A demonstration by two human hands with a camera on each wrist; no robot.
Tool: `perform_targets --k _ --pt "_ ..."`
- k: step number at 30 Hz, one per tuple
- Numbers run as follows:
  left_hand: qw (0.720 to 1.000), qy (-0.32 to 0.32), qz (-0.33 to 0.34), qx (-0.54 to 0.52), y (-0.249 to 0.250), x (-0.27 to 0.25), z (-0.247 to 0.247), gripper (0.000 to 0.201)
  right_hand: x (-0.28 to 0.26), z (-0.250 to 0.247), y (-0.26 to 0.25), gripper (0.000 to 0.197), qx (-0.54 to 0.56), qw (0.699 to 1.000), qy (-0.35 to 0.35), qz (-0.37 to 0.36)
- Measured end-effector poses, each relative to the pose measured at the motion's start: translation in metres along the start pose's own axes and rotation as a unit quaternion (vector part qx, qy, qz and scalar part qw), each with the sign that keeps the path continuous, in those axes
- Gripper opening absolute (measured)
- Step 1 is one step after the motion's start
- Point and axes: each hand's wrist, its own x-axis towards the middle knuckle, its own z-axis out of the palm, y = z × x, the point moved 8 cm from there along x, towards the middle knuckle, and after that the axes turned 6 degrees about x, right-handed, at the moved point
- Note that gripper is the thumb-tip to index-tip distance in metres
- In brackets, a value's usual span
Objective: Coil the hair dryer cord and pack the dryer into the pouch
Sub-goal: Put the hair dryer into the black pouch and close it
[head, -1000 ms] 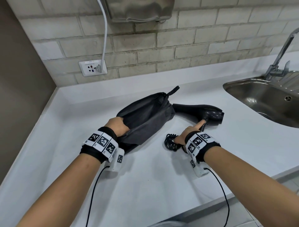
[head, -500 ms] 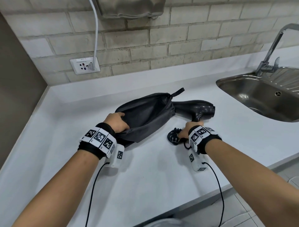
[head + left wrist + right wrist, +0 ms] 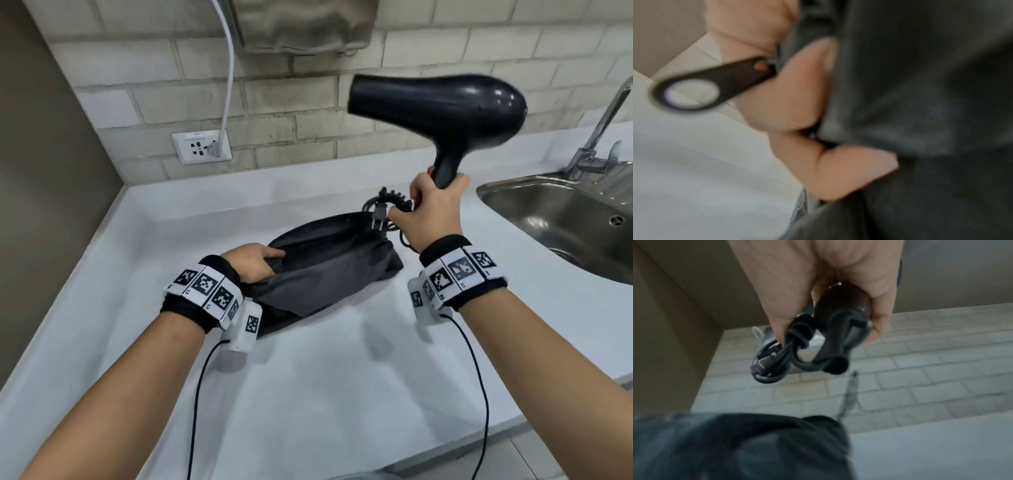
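The hair dryer [image 3: 442, 113] is glossy black plastic, a rounded barrel tapering to a blunt nozzle that points left, with a slim handle dropping from its back end. It is held in the air above the countertop [image 3: 308, 394], a smooth white surface. The right hand [image 3: 433, 214] is closed around the bottom of the handle, and its fingers also clasp the cord [image 3: 387, 205], a bundle of black rubbery loops with the plug [image 3: 376, 222] dangling just over the pouch [image 3: 329, 270]. The pouch is soft dark grey fabric, lying limp and creased on the countertop with its mouth gaping. The left hand [image 3: 253, 262] pinches the near edge of that opening, thumb and curled fingers on the cloth; a flat black looped pull tab [image 3: 709, 84] sticks out beside the knuckles. A brushed steel sink [image 3: 561, 219] sits to the right.
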Motion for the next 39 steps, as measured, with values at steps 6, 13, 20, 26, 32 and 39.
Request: perform_targets --k 6,13,20,26,32,39 --pt "0.996 -0.058 0.058 -0.034 0.011 -0.004 0.009 0.056 -0.017 0.041 -0.066 0.033 0.064 0.987 -0.056 -0.139" --pt "0.934 -0.072 0.115 -0.330 0.003 -0.013 0.004 0.056 -0.064 0.117 -0.032 0.038 -0.028 0.946 -0.300 -0.120" --pt "0.855 -0.074 0.078 -0.507 -0.033 -0.018 -0.007 0.026 -0.077 0.119 -0.006 0.039 -0.125 0.929 -0.323 -0.132" --pt "0.865 -0.075 0.070 -0.491 -0.039 -0.013 -0.007 0.062 -0.075 0.116 0.003 0.037 -0.157 0.926 -0.315 -0.138" --pt "0.901 -0.007 0.076 -0.428 -0.029 -0.011 -0.013 0.022 -0.079 0.112 -0.001 0.018 -0.138 0.923 -0.327 -0.150" --pt "0.907 0.008 0.083 -0.414 -0.035 -0.015 -0.018 0.075 -0.075 0.102 0.000 0.049 -0.028 0.949 -0.311 -0.041"
